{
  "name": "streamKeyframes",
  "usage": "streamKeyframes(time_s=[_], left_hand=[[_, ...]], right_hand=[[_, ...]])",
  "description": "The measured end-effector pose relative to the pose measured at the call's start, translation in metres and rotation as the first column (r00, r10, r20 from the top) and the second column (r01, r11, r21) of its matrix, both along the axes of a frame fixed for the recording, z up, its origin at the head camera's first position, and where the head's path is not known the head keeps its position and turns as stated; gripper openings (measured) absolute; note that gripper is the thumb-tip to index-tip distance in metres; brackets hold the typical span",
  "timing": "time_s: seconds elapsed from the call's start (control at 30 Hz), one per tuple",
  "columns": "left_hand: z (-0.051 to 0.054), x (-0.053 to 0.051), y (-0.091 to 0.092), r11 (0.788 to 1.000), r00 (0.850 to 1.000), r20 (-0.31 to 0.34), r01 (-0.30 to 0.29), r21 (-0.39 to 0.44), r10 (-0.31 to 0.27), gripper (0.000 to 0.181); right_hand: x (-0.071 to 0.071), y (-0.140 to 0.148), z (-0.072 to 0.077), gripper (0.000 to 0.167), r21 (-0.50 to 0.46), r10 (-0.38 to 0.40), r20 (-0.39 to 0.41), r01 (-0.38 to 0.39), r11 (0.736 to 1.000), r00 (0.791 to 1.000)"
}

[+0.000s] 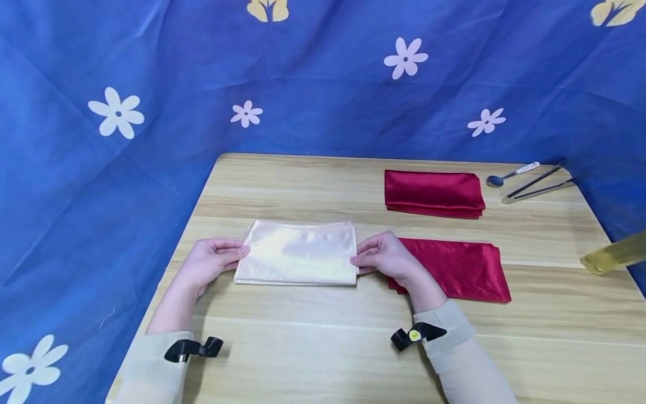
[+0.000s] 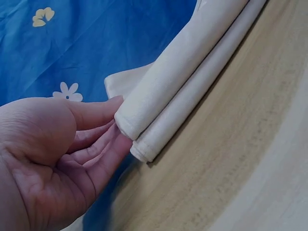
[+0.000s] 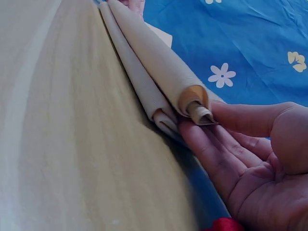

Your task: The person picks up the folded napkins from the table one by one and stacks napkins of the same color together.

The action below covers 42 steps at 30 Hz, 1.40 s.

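A folded white satin cloth (image 1: 303, 255) lies flat on the table between the two hands. The left hand (image 1: 214, 260) pinches its left end; in the left wrist view the thumb of that hand (image 2: 62, 154) is on top of the rounded folds (image 2: 168, 82) and the fingers are beneath. At the right end, the right hand (image 1: 386, 258) pinches the cloth between thumb and fingers. Seen from the right wrist, layered folds (image 3: 159, 62) end at the fingertips of this hand (image 3: 255, 154).
Two folded red cloths lie to the right, one farther back (image 1: 434, 193) and one (image 1: 459, 269) partly behind the right hand. A spoon (image 1: 495, 180) and dark tongs (image 1: 537, 182) rest at the back right. A yellowish transparent object (image 1: 613, 255) is at the right edge.
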State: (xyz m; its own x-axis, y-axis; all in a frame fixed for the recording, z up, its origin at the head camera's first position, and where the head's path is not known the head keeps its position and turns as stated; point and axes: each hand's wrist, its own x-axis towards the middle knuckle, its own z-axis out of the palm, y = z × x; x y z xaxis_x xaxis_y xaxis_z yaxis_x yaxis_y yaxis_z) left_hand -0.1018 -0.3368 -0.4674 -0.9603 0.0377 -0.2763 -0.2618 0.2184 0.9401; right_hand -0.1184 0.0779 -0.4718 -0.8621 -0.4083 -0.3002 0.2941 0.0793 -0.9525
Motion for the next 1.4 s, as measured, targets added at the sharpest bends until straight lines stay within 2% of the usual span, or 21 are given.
streamKeyframes(time_s=[0.1, 0.27, 0.43, 0.63, 1.03, 1.2, 1.4], left_hand=[[0.001, -0.001, -0.001, 1.0, 1.0, 0.013, 0.012, -0.021, -0.011, 0.052], [0.003, -0.005, -0.001, 0.999, 1.0, 0.015, 0.009, -0.05, -0.009, 0.053], [0.005, -0.004, -0.001, 1.0, 1.0, 0.024, -0.012, -0.028, 0.012, 0.052], [0.01, -0.002, -0.002, 0.999, 0.999, 0.025, -0.029, -0.023, 0.029, 0.05], [0.01, -0.003, -0.008, 0.999, 0.999, 0.046, -0.004, -0.04, 0.006, 0.051], [0.01, -0.005, -0.015, 1.0, 0.999, 0.031, -0.011, -0.018, 0.012, 0.051], [0.017, -0.009, -0.02, 0.999, 1.0, 0.005, -0.013, 0.03, 0.012, 0.051]], right_hand=[[-0.002, 0.003, 0.002, 0.024, 0.014, -0.001, 0.004, 0.001, 1.0, 1.0], [-0.009, 0.005, 0.004, 0.027, 0.016, -0.058, -0.006, 0.058, 0.998, 0.998], [-0.013, 0.0, 0.002, 0.028, 0.018, -0.066, -0.008, 0.066, 0.998, 0.998], [-0.015, -0.005, 0.002, 0.026, 0.067, -0.087, -0.061, 0.091, 0.994, 0.994], [-0.017, -0.006, 0.0, 0.027, 0.057, -0.088, -0.017, 0.089, 0.994, 0.996], [-0.019, 0.0, 0.006, 0.026, 0.067, -0.059, -0.023, 0.06, 0.996, 0.998], [-0.023, 0.016, 0.015, 0.03, 0.057, -0.051, -0.052, 0.054, 0.997, 0.997]])
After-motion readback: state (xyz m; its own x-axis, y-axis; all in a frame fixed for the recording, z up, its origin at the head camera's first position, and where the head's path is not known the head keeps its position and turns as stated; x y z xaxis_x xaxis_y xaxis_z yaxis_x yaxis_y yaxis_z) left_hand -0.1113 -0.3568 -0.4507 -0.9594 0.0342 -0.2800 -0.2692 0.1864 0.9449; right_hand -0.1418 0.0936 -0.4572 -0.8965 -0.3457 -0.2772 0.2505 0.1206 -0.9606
